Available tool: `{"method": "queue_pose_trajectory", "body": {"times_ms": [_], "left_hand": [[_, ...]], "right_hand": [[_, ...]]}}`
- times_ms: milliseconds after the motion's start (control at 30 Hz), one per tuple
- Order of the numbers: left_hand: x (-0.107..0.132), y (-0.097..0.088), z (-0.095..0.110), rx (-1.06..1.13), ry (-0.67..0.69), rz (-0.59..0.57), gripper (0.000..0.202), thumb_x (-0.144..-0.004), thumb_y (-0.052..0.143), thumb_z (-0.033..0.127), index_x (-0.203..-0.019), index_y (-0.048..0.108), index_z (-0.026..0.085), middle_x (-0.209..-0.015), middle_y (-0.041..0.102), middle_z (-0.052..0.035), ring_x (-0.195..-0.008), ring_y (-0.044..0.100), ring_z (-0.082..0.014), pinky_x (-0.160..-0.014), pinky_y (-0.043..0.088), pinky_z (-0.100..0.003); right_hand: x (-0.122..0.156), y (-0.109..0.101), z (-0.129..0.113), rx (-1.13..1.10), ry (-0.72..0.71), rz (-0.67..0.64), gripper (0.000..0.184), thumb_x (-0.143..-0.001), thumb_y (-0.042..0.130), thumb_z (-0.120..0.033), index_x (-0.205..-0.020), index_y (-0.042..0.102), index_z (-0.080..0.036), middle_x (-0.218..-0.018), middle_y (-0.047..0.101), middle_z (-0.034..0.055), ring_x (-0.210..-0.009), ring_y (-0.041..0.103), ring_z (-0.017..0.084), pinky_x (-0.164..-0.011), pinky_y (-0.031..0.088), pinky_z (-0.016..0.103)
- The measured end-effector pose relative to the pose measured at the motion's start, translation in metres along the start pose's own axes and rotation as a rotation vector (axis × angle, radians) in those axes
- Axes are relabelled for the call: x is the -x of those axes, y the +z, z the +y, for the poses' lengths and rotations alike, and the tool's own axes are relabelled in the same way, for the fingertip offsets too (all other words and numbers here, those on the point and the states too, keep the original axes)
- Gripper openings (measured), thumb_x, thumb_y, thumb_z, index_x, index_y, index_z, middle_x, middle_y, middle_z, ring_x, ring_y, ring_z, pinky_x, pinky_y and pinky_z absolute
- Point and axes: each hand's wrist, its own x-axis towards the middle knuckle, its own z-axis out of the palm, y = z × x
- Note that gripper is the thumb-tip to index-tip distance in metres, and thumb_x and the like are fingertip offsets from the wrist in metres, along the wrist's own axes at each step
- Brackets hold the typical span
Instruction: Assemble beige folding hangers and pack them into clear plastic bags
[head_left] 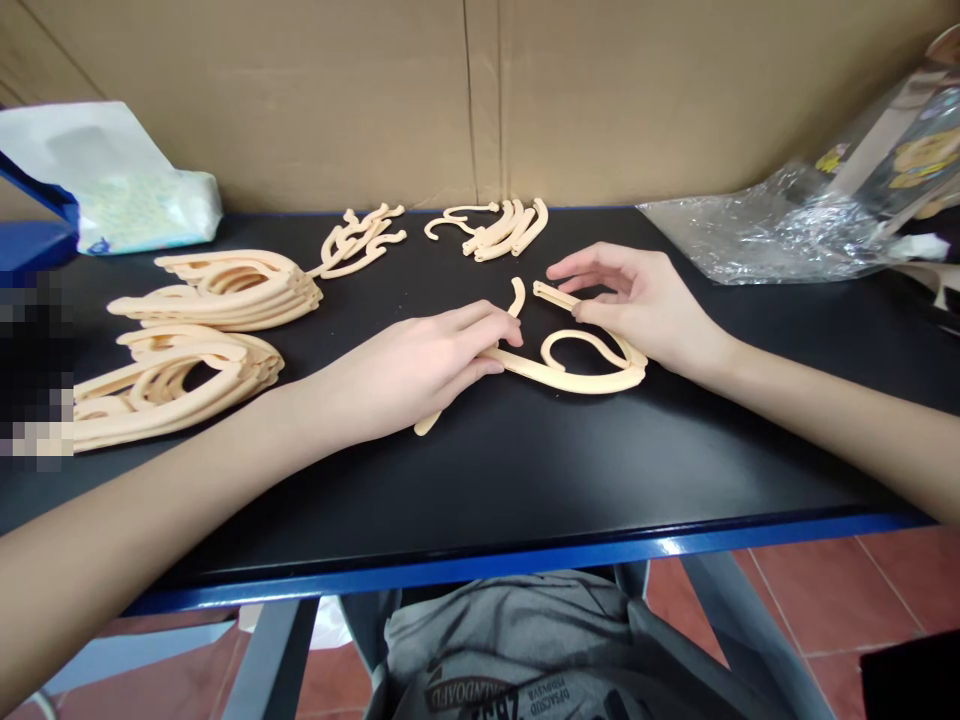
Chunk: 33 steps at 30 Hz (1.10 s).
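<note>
A peach plastic hanger piece [585, 380] lies flat on the black table [525, 470] between both hands. My left hand [420, 365] rests on its left arm, fingers closed round the plastic near a small hook end [517, 296]. My right hand [637, 300] pinches the piece's upper right end between thumb and fingers, the other fingers stretched forward.
Two stacks of the same hanger pieces [225, 290] [165, 385] sit at the left. Loose hook parts [360, 240] [499, 228] lie near the back cardboard wall. A white packet [127, 185] is at far left, crumpled clear plastic bags [810, 220] at right. The table's blue front edge [525, 565] runs below.
</note>
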Motion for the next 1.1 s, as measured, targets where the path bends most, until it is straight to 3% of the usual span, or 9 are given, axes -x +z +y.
{"method": "queue_pose_trajectory", "body": {"times_ms": [200, 400, 533, 633, 700, 833, 967, 1033, 1100], "left_hand": [[0.0, 0.001, -0.005, -0.098, 0.031, 0.025, 0.024, -0.103, 0.04, 0.026, -0.119, 0.055, 0.017, -0.127, 0.063, -0.0076, -0.11, 0.064, -0.0223, -0.091, 0.052, -0.034], [0.0, 0.002, -0.009, 0.03, -0.008, 0.071, 0.023, -0.099, 0.045, 0.023, -0.119, 0.055, 0.019, -0.13, 0.061, -0.0062, -0.111, 0.065, -0.0209, -0.087, 0.053, -0.031], [0.0, 0.006, -0.011, 0.202, -0.032, 0.112, 0.053, -0.088, 0.041, 0.006, -0.139, 0.04, 0.021, -0.152, 0.041, -0.0087, -0.127, 0.057, -0.0203, -0.098, 0.052, -0.031], [0.0, 0.007, -0.011, 0.292, -0.086, 0.131, 0.068, -0.082, 0.04, 0.004, -0.147, 0.028, 0.024, -0.155, 0.037, -0.0085, -0.132, 0.053, -0.0231, -0.088, 0.056, -0.027], [-0.001, 0.006, -0.01, 0.304, -0.127, 0.158, 0.067, -0.082, 0.04, 0.006, -0.146, 0.029, 0.025, -0.153, 0.04, -0.0087, -0.129, 0.057, -0.025, -0.078, 0.058, -0.025], [-0.001, 0.003, -0.009, 0.317, -0.154, 0.209, 0.062, -0.083, 0.04, 0.006, -0.143, 0.034, 0.023, -0.152, 0.042, -0.0099, -0.12, 0.063, -0.024, -0.081, 0.058, -0.027], [0.0, 0.001, -0.005, 0.355, -0.103, 0.16, 0.057, -0.088, 0.046, 0.012, -0.142, 0.035, 0.024, -0.151, 0.044, -0.0092, -0.117, 0.065, -0.0227, -0.063, 0.056, -0.019], [0.0, 0.001, -0.001, 0.326, -0.056, 0.108, 0.053, -0.091, 0.05, 0.016, -0.142, 0.035, 0.024, -0.149, 0.047, -0.0081, -0.119, 0.063, -0.0213, -0.068, 0.057, -0.02], [0.001, 0.001, 0.004, 0.223, 0.002, 0.047, 0.049, -0.094, 0.053, 0.021, -0.14, 0.04, 0.022, -0.142, 0.053, -0.0075, -0.115, 0.064, -0.02, -0.083, 0.057, -0.025]], "right_hand": [[-0.002, -0.003, 0.005, -0.099, 0.016, 0.145, 0.031, -0.069, 0.07, -0.007, -0.097, 0.069, -0.02, -0.116, 0.07, 0.0049, -0.116, 0.064, 0.025, -0.104, 0.052, 0.047], [-0.003, -0.004, 0.007, -0.187, 0.075, 0.141, 0.034, -0.067, 0.069, -0.005, -0.098, 0.067, -0.021, -0.12, 0.068, 0.005, -0.111, 0.067, 0.025, -0.098, 0.056, 0.046], [-0.004, -0.004, 0.006, -0.181, 0.065, 0.148, 0.033, -0.066, 0.071, -0.007, -0.096, 0.067, -0.02, -0.118, 0.067, 0.0052, -0.103, 0.069, 0.024, -0.087, 0.062, 0.042], [-0.004, -0.005, 0.007, -0.154, 0.016, 0.187, 0.035, -0.065, 0.074, -0.006, -0.096, 0.067, -0.021, -0.114, 0.068, 0.0035, -0.101, 0.068, 0.022, -0.092, 0.06, 0.042], [-0.004, -0.006, 0.009, -0.139, -0.018, 0.213, 0.038, -0.064, 0.075, -0.005, -0.097, 0.067, -0.021, -0.114, 0.068, 0.0026, -0.106, 0.067, 0.023, -0.098, 0.057, 0.043], [-0.006, -0.007, 0.013, -0.168, -0.009, 0.234, 0.037, -0.068, 0.072, -0.003, -0.098, 0.066, -0.023, -0.117, 0.068, 0.0014, -0.115, 0.064, 0.023, -0.104, 0.052, 0.045], [-0.006, -0.007, 0.012, -0.229, 0.038, 0.25, 0.038, -0.068, 0.069, 0.001, -0.097, 0.068, -0.022, -0.114, 0.07, 0.0002, -0.112, 0.067, 0.022, -0.106, 0.051, 0.044], [-0.006, -0.006, 0.01, -0.242, 0.071, 0.252, 0.039, -0.068, 0.066, 0.003, -0.097, 0.069, -0.022, -0.114, 0.07, -0.0001, -0.111, 0.067, 0.022, -0.104, 0.053, 0.043], [-0.005, -0.005, 0.007, -0.257, 0.116, 0.264, 0.036, -0.07, 0.065, 0.002, -0.098, 0.069, -0.022, -0.116, 0.07, 0.0011, -0.108, 0.069, 0.021, -0.101, 0.056, 0.042]]}}
